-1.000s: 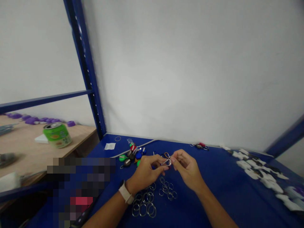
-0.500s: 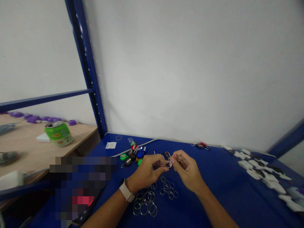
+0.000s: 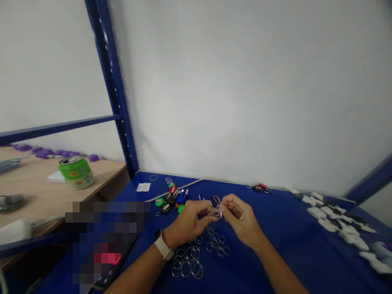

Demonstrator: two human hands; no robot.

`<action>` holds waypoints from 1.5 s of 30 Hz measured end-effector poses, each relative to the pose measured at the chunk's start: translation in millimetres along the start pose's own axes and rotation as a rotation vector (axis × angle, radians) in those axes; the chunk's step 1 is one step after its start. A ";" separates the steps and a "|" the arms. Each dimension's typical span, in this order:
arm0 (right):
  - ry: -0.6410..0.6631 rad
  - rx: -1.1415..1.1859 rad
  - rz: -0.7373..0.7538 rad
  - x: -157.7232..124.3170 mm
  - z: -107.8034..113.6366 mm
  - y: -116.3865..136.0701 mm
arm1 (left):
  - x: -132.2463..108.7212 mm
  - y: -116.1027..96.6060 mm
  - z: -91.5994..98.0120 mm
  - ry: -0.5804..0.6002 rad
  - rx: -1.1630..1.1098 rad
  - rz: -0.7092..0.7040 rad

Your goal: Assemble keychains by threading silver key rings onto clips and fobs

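A small silvery key ring is pinched between the fingertips of both hands, above the blue tabletop. My left hand, with a pale-strapped watch on its wrist, is closed on the ring's left side. From the right, my right hand grips the ring between thumb and index finger. Whether anything else is in the fingers is too small to tell. Just behind the hands lie an orange carabiner and a few dark ones, partly hidden. Nearer me are a group of large metal rings and a group of smaller rings.
Coloured badge reels lie left of my hands, near a white paper slip. Small red and dark items rest by the wall. White pieces line the right side. A green can stands on the wooden table at left.
Both hands keep nearly the same place and grip. The ring between the fingertips has shifted very slightly.
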State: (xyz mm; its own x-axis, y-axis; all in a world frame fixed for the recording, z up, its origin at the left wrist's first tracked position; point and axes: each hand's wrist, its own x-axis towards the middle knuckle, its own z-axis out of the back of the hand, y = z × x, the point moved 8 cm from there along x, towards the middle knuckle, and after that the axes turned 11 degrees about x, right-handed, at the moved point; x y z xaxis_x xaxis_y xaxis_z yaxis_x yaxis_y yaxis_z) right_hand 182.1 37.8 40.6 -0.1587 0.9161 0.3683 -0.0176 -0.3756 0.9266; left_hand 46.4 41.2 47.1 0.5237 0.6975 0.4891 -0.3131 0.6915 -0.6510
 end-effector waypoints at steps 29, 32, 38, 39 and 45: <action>0.033 -0.044 -0.095 5.6 6.8 -14.3 | 1.2 21.5 -0.6 -0.022 -0.221 0.164; 0.122 -0.134 -0.150 3.6 2.2 -18.5 | 2.0 28.0 6.1 -0.084 -0.145 0.180; 0.404 -0.266 -0.297 -11.6 -16.5 -41.9 | 2.4 34.8 12.2 -0.164 -0.005 0.204; 0.425 -0.283 -0.309 -13.6 -17.4 -45.7 | 2.7 33.4 11.8 -0.155 0.012 0.198; 0.431 -0.362 -0.339 -14.4 -13.6 -51.5 | 5.0 23.0 9.6 -0.079 0.118 0.146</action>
State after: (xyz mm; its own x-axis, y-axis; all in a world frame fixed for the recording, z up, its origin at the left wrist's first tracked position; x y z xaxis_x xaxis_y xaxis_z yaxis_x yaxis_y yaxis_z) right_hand 171.8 42.1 -13.5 -0.4659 0.8818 -0.0727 -0.4556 -0.1687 0.8740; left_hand 34.2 62.4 40.1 0.4035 0.8011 0.4420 -0.4742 0.5962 -0.6478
